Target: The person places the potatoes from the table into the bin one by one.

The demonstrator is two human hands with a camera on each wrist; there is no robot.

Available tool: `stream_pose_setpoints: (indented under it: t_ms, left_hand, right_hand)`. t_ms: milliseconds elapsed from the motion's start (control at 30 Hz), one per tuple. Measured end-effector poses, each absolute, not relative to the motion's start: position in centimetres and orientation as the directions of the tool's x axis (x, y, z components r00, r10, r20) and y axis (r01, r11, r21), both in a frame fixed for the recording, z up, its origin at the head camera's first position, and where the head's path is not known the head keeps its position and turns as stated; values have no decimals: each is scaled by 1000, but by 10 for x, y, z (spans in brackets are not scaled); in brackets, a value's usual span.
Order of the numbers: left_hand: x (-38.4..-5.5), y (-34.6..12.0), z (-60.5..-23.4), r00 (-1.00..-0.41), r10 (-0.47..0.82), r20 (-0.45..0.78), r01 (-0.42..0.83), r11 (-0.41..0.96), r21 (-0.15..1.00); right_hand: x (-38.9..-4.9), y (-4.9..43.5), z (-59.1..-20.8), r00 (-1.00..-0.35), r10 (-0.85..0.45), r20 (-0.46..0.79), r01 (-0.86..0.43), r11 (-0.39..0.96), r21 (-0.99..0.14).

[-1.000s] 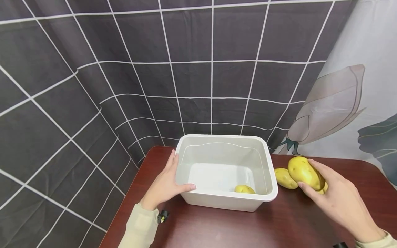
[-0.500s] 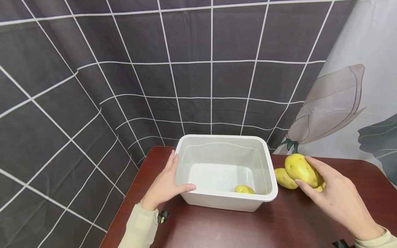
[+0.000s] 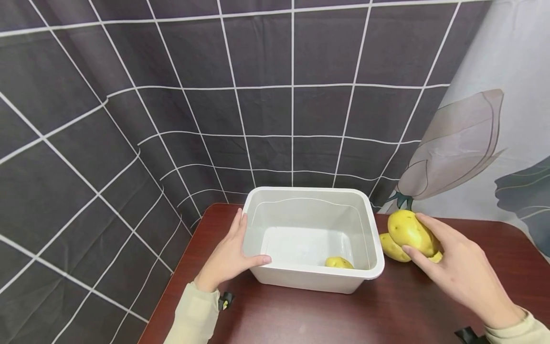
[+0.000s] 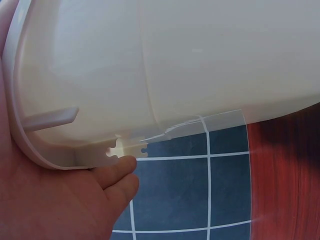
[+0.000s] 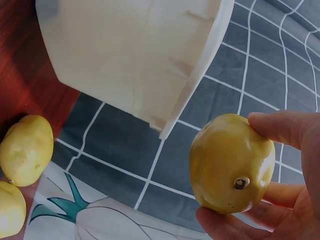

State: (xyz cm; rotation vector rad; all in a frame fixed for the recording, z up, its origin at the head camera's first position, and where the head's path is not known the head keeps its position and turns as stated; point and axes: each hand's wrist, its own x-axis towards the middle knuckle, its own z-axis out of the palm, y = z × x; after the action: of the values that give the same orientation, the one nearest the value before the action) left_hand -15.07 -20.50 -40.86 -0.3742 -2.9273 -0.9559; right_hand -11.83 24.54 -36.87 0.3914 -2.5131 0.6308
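Note:
A pale grey plastic tub (image 3: 309,280) stands on the table, with one yellow potato (image 3: 338,262) on its floor near the front right. My left hand (image 3: 229,260) holds the tub's front left corner, its thumb over the front rim and fingers along the left side. In the left wrist view, fingers (image 4: 117,185) lie against the outside just below the rim. To the right of the tub, my right hand (image 3: 464,267) grips another yellow potato (image 3: 410,231) between thumb and fingers. In the right wrist view this held potato (image 5: 232,162) appears beside the tub's outer wall.
Behind the held potato, further potatoes lie on the table: one (image 3: 393,248) close to the tub, another (image 5: 10,209) in the right wrist view. The reddish-brown table (image 3: 301,315) meets a dark grid-patterned cloth (image 3: 275,114) behind and left. A flower-printed cloth (image 3: 464,143) hangs at the right.
My right hand has moved left and slightly up with the potato, closer to the tub. The left hand and the tub have stayed in place.

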Motion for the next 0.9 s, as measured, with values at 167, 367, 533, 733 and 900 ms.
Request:
stream_pose_setpoints:
  t_ms: [167,367,533,733,900]
  left_hand:
    - [-151,-205,-409,-970,216,112,240,782,575]
    - [-151,-205,-409,-972,208,112,234,781,579]
    - [-150,-204,-409,-970,210,123,242,776,583]
    - [-150,-204,-410,-970,206,131,244,781,575]
    - [-149,-204,-410,-969,209,134,248,778,577]
  right_hand:
    - [-120,241,-367,-819,-167,549,-408,842,-353]
    - [-121,233,-364,-820,-172,546,-417,834,-362]
    - [-123,229,-361,-820,-190,540,-427,832,-355]
    - [-126,225,-359,-804,-217,553,-456,823,-339]
    - [-126,220,-359,-807,-213,551,-456,817,-354]
